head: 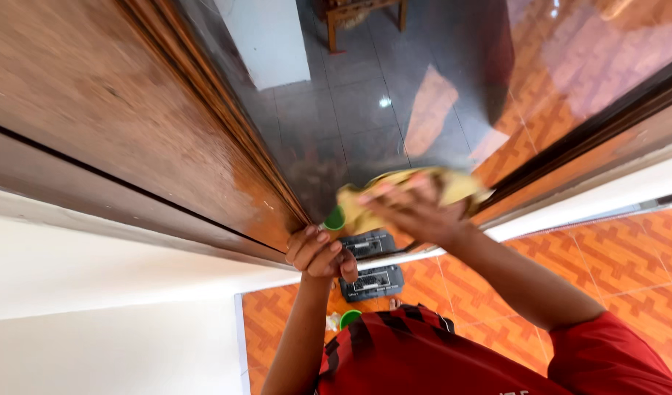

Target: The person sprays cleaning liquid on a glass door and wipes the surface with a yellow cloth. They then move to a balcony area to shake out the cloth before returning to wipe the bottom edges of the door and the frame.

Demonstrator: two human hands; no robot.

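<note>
Pressing one yellow cloth (413, 192) flat against the glass pane (365, 110) just beside the wooden door frame (226, 139), the right hand (416, 216) works with fingers spread over the fabric. The left hand (320, 252) has fingers curled together at the frame's lower corner, seemingly gripping a green-topped bottle (334, 219). Judged risks: the cloth slipping loose, or the bottle dropping onto the orange tiled floor (607, 256). Counted: one cloth, one bottle, two hands.
</note>
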